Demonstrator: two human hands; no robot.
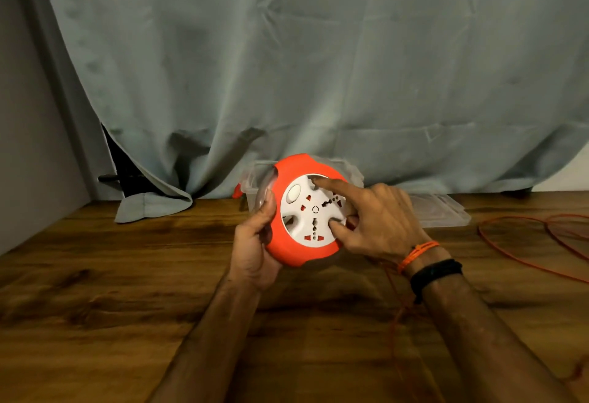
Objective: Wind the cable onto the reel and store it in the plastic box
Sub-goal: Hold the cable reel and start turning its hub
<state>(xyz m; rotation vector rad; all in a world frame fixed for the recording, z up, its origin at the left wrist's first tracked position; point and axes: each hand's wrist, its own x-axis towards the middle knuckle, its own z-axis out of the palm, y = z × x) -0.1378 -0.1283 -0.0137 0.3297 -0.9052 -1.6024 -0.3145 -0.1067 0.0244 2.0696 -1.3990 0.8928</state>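
A round orange cable reel point(288, 179) with a white socket face is held tilted above the wooden table. My left hand point(255, 243) grips its left rim from below. My right hand point(379, 221) lies on the white face, index finger and thumb pressed into its recesses. The thin orange cable point(516, 259) trails loose over the table at the right and runs down under my right forearm. A clear plastic box point(255, 186) stands behind the reel, mostly hidden by it.
The box's clear lid point(443, 211) lies flat to the right of the box. A grey-green curtain point(318, 68) hangs along the table's far edge, its hem resting on the wood at left. A dark object point(127, 179) shows behind the curtain.
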